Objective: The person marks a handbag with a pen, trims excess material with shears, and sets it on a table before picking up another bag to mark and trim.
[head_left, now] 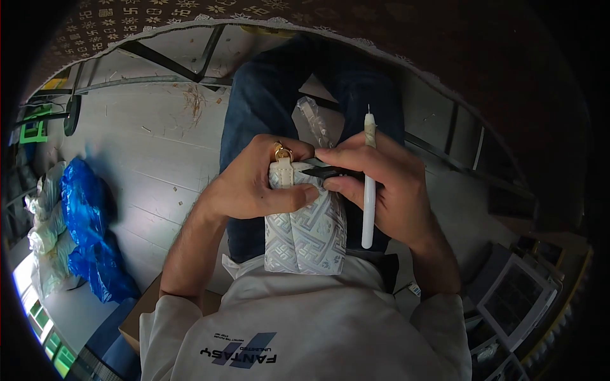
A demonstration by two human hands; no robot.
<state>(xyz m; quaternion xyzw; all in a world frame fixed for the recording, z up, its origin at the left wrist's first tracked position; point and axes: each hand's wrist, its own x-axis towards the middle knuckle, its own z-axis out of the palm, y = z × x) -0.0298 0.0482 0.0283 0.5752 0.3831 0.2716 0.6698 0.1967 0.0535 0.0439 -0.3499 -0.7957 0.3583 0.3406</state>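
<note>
A small white pouch [305, 235] with a silvery woven pattern stands over my lap. My left hand [254, 184] grips its upper end, thumb pressed on the near face. By my left fingers a gold ring [283, 152] sits on a white tab [285, 173] at the pouch's top. My right hand [394, 184] pinches a slim black pointed tool [327, 171] between thumb and forefinger, its tip at the pouch's top edge. Also tucked in my right hand is a white pen-shaped tool [368, 216] with a thin needle-like tip, pointing away from me.
Beyond my hands, a crumpled clear plastic wrapper [314, 120] lies between my knees. A brown patterned cloth [114, 28] hangs over a metal frame [165, 63] ahead. Blue plastic bags [89, 222] are on the left, a cardboard box [143, 311] behind my left elbow, and a grey-framed panel [518, 295] on the right.
</note>
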